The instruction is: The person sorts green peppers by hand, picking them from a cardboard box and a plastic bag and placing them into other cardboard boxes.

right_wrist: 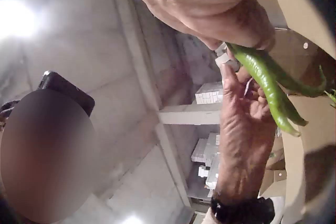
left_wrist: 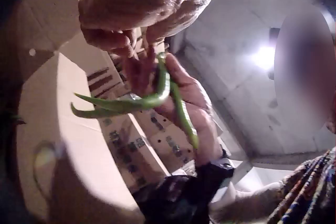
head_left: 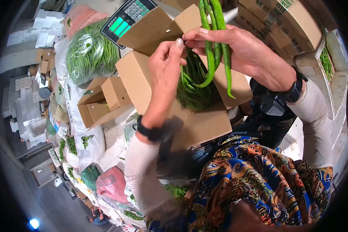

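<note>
My right hand [head_left: 243, 50] pinches three long green peppers [head_left: 209, 58] between thumb and fingers and holds them up over an open cardboard box [head_left: 135, 73]. The box holds a heap of the same peppers [head_left: 189, 91]. My left hand [head_left: 164, 69] reaches up beside them, its fingers fairly straight and its fingertips at my right thumb. In the left wrist view my left hand [left_wrist: 121, 8] is at the top and my right hand [left_wrist: 186, 90] holds the peppers [left_wrist: 157, 95]. The right wrist view has my right hand [right_wrist: 210, 3] on the peppers [right_wrist: 265, 74], with my left hand [right_wrist: 241, 129] just below.
A scale with a keypad [head_left: 127, 17] stands behind the box. A clear bag of green peppers [head_left: 89, 54] lies at the left, above a small open carton [head_left: 100, 100]. Stacked cartons [head_left: 282, 23] fill the top right, and more bagged produce lies lower left.
</note>
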Motion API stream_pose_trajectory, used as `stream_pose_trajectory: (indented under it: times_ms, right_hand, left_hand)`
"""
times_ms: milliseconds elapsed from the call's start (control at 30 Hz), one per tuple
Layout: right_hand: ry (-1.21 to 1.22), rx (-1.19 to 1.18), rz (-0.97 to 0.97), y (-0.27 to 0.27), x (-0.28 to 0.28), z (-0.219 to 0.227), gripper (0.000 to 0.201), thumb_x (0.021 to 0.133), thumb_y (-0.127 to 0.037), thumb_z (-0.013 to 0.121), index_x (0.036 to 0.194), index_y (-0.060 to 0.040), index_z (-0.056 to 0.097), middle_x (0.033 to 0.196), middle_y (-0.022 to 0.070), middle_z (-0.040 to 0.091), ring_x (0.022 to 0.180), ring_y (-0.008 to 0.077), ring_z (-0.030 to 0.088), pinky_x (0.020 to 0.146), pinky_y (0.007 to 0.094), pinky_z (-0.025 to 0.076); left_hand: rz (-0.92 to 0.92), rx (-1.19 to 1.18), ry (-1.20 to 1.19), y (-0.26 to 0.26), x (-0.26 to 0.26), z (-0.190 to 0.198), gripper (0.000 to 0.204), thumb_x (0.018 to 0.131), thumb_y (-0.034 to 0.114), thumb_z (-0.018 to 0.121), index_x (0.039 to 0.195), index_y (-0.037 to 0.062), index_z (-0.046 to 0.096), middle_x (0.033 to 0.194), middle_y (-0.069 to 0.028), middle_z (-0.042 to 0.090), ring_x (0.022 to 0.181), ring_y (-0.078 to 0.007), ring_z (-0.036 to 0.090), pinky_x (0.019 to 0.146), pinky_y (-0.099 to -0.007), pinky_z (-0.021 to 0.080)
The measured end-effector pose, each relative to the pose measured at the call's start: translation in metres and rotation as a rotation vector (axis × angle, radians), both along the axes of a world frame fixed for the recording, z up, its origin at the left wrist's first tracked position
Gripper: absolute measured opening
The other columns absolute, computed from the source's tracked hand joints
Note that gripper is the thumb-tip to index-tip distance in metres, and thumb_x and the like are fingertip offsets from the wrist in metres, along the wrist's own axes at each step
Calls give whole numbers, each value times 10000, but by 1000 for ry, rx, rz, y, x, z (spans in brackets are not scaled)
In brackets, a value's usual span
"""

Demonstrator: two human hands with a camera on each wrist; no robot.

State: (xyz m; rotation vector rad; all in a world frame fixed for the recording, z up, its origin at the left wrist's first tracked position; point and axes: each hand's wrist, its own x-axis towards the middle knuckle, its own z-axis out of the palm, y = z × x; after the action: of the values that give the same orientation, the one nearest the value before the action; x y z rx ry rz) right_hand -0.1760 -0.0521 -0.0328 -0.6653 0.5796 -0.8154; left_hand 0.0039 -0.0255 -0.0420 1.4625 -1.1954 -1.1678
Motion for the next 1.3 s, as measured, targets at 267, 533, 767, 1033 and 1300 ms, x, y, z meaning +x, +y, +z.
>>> stream_pose_trajectory:
  times_ms: [267, 533, 767, 1033, 1300]
  right_hand:
    - [23, 38, 85, 14, 5, -4, 368, 922, -253, 557, 1179, 10, 568, 1085, 87, 608, 1009, 174, 583, 887, 307, 462]
    - [144, 88, 83, -5, -6, 1, 395, 937, -259, 528, 1224, 12, 521, 1071, 101, 635, 859, 97, 614, 711, 206, 523]
    - [81, 94, 18, -10, -12, -2, 307, 939, -207, 525, 1153, 13, 544, 986, 98, 636, 698, 50, 550, 570, 178, 457]
    - [40, 111, 23, 0, 6, -9, 388, 947, -207, 510, 1227, 61, 492, 1141, 144, 593, 1009, 171, 608, 887, 252, 496]
    - [17, 53, 38, 8, 14, -13, 442, 933, -274, 544, 1242, 37, 490, 1207, 132, 558, 1109, 178, 547, 949, 308, 459]
  left_hand:
    - [-219, -39, 132, 35, -21, 9, 165, 857, 157, 668, 953, 36, 609, 805, 51, 553, 678, -11, 456, 591, -169, 367]
    - [-179, 177, 219, 43, 31, 6, 324, 927, 226, 546, 1135, -20, 585, 902, -62, 642, 805, -94, 592, 663, -220, 456]
    - [-129, 279, 135, 35, 53, -21, 303, 939, 176, 530, 1154, -35, 561, 919, -71, 633, 772, -100, 601, 637, -205, 491]
    - [-25, 78, -134, 40, 10, 5, 307, 866, 237, 649, 1059, 0, 618, 885, -15, 616, 792, -88, 566, 687, -221, 470]
    - [-267, 43, 76, 51, -17, 5, 183, 809, 88, 702, 955, 20, 617, 838, 10, 607, 760, -40, 539, 687, -189, 437]
